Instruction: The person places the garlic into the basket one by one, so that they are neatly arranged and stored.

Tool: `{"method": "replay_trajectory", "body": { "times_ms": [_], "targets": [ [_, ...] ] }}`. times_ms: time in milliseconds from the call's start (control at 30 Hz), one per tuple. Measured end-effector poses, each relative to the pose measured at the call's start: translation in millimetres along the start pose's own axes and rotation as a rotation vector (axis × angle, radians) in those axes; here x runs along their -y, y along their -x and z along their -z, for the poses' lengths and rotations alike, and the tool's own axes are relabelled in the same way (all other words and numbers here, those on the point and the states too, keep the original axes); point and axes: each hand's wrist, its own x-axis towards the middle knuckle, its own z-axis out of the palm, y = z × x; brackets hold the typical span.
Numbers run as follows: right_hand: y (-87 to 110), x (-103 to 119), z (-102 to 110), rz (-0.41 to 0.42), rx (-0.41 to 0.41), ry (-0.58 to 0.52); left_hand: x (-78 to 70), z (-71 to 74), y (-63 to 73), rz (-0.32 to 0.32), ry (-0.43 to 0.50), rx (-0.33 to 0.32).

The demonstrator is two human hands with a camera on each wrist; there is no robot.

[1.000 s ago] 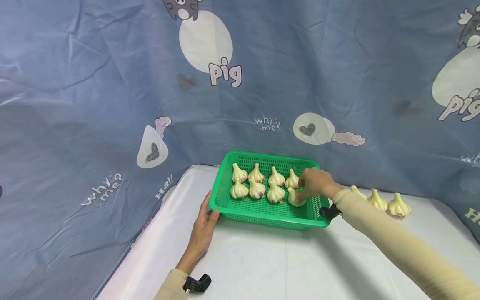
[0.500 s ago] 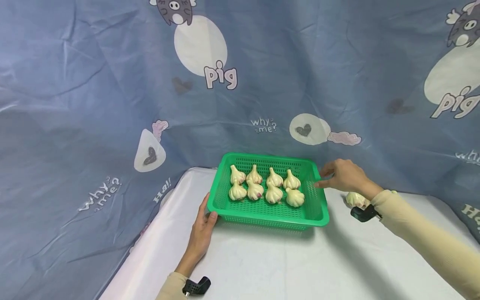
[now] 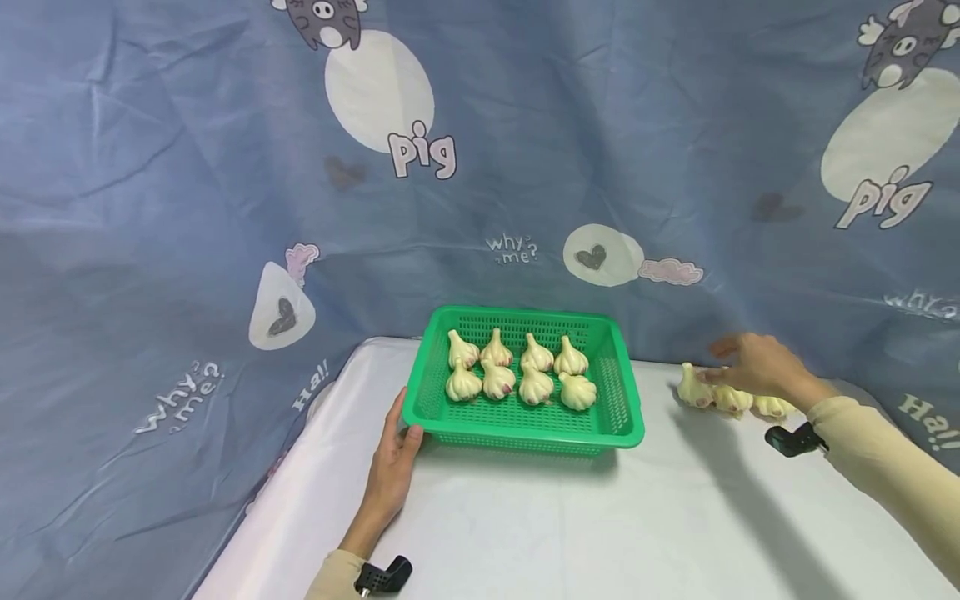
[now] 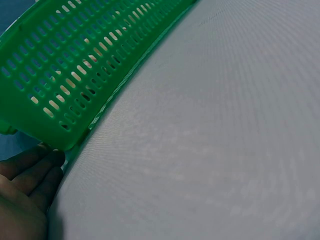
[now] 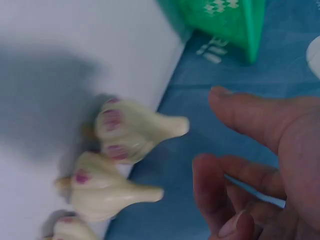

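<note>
A green plastic basket [image 3: 517,433] stands on the white-covered table, holding several garlic bulbs [image 3: 536,385] in two rows. My left hand [image 3: 392,467] rests at its front left corner, thumb toward the front wall and the other fingers along the left side. In the left wrist view its fairly straight fingers [image 4: 37,172] touch the basket's lower corner. Over on the right, my right hand [image 3: 763,365] is above three garlic bulbs [image 3: 693,390] lying in a row. The right wrist view shows its thumb and fingers spread apart, holding nothing, beside the bulb stems [image 5: 172,126].
A blue cloth backdrop [image 3: 480,208] with printed pigs and lettering hangs right behind the table's back edge. White tablecloth [image 3: 525,525] extends in front of the basket. Each wrist carries a black camera mount [image 3: 795,439].
My right hand has let go of a garlic bulb in the basket's front row and moved right, out over the loose bulbs. The left hand stays at the corner; the head view has shifted slightly.
</note>
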Motion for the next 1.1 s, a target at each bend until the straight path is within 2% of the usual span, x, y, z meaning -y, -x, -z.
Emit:
{"method": "replay_trajectory", "body": {
  "times_ms": [167, 433, 600, 867, 1100],
  "targets": [
    [1.7, -12.6, -20.0, 0.06, 0.004, 0.05, 1.3, 1.7, -0.3, -0.003, 0.01, 0.002],
    [9.8, -21.3, -55.0, 0.129, -0.065, 0.125, 0.5, 0.7, 1.0, -0.018, 0.039, 0.019],
    [8.2, -25.0, -64.0, 0.119, -0.108, 0.134, 0.4, 0.8, -0.9, -0.015, 0.031, 0.012],
    [6.1, -26.6, -80.5, 0.138, -0.26, 0.181, 1.4, 1.2, -0.3, -0.023, 0.018, 0.005],
    [3.0, -26.6, -90.1, 0.082, -0.28, 0.184, 1.5, 0.9, 0.4, -0.019, 0.01, 0.002]
  ]
}}
